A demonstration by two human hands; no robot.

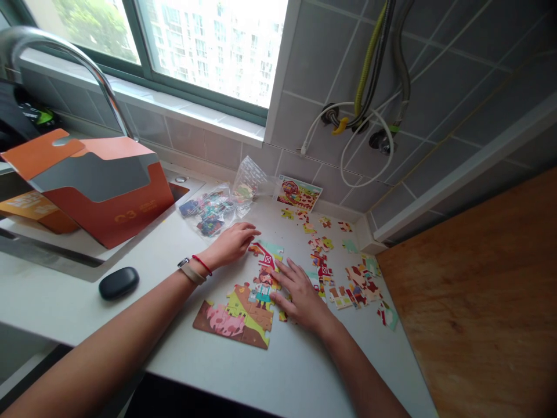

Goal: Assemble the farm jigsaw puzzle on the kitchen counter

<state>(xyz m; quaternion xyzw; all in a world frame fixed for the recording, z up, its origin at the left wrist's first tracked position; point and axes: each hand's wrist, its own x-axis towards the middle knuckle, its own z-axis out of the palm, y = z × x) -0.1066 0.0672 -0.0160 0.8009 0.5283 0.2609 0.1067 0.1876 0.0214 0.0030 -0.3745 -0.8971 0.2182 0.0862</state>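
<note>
A partly joined jigsaw (237,316) lies on the white counter, showing a pink pig, a figure in a blue apron and a red barn. My left hand (232,244) is at its upper left edge, fingers apart and reaching toward the barn section. My right hand (298,290) rests with spread fingers over the jigsaw's right edge, fingertips beside the figure; part of the edge under it is hidden. Loose pieces (322,244) and small joined clusters (363,284) lie to the right and behind. A picture card (298,193) leans on the tiled wall.
Plastic bags with pieces (211,209) lie behind my left hand. An orange box (113,197) stands over the sink at the left, near a curved faucet (87,61). A black oval case (119,283) sits at the front left. A wooden board (483,278) borders the right side.
</note>
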